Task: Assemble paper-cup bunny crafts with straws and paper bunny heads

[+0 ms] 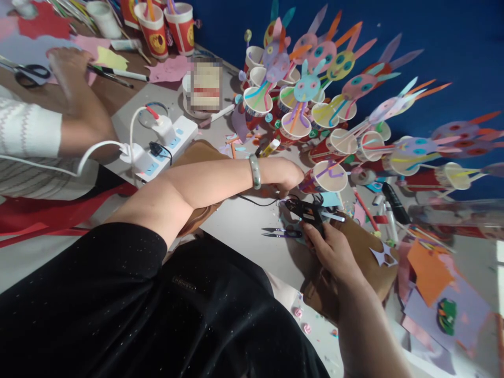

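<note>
My left hand [285, 176], with a bracelet [255, 170] on its wrist, is curled closed beside a red paper cup [328, 177]. Its fingertips point down near the front of a black glue gun [309, 210]; what they pinch, if anything, is hidden. The cup has purple pipe cleaners inside. My right hand [331, 244] is wrapped round the glue gun, from which a white glue stick [334, 216] juts out. A thin black cord [255, 201] runs by my left hand. Just below lie small thread snips [279, 232] on the table.
Several paper cups with rabbit-face figures [307, 86] crowd the back by a blue wall. A power strip [169, 149] stands at left. Another person's arm [79, 100] rests near scissors [31, 75]. Coloured paper [429, 270] lies at right. Brown pads [366, 257] lie under my arms.
</note>
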A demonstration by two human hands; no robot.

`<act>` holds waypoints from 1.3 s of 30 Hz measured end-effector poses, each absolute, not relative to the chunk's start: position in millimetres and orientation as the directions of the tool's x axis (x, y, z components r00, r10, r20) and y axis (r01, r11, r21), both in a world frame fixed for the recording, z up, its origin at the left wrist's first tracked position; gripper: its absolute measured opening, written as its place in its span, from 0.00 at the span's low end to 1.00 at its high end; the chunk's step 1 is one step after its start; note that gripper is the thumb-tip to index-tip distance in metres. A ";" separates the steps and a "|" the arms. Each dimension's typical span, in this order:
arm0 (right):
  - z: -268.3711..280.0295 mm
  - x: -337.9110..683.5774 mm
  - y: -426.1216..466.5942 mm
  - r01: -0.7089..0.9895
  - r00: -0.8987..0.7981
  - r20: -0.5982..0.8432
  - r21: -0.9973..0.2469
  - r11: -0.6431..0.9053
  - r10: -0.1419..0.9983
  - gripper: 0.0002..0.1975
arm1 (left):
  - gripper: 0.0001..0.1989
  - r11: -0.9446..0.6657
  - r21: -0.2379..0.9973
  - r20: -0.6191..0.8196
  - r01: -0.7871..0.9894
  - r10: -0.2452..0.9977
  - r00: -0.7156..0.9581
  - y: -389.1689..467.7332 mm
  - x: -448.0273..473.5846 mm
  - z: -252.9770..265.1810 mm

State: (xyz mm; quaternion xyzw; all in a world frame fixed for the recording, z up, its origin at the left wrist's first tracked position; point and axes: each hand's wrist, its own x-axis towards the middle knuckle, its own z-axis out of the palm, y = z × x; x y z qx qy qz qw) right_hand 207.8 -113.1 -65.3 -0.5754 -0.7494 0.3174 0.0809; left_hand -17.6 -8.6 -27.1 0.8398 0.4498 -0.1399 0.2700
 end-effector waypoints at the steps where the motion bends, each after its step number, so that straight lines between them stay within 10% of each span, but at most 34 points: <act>1: -65.0 207.9 -113.1 0.812 -0.329 -0.244 -0.567 0.141 0.912 0.27 | 0.18 -0.454 0.325 -0.477 0.830 0.679 0.558 -8.0 -16.7 -29.1; 39: -64.4 210.0 -113.7 0.843 -0.298 -0.243 -0.521 0.135 0.923 0.27 | 0.10 -0.356 0.387 -0.546 0.851 0.654 0.523 -7.8 -16.2 -26.7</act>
